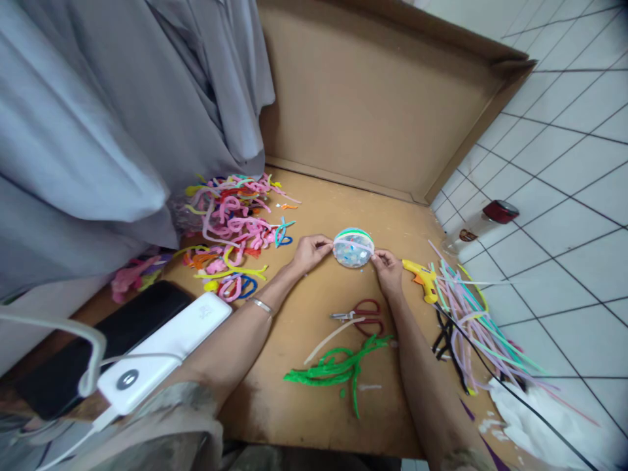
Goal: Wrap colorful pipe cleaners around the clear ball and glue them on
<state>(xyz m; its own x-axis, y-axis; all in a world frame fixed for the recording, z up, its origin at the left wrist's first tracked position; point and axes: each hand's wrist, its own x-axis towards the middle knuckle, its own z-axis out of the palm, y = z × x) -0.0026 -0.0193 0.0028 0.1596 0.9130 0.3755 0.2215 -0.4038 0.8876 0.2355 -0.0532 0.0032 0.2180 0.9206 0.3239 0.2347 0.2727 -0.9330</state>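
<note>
We hold a lilac strip across a round disc.
At the frame's centre, our left hand pinches the strip's left end, our right hand its right; scissors lie lower.

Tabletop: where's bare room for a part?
Mostly bare: between the round piece and the cardboard panel; also between the left forearm and the scissors. Crowded: left, fuzzy-stem heap; right, glue gun and long strips; near side, green stems.
</note>
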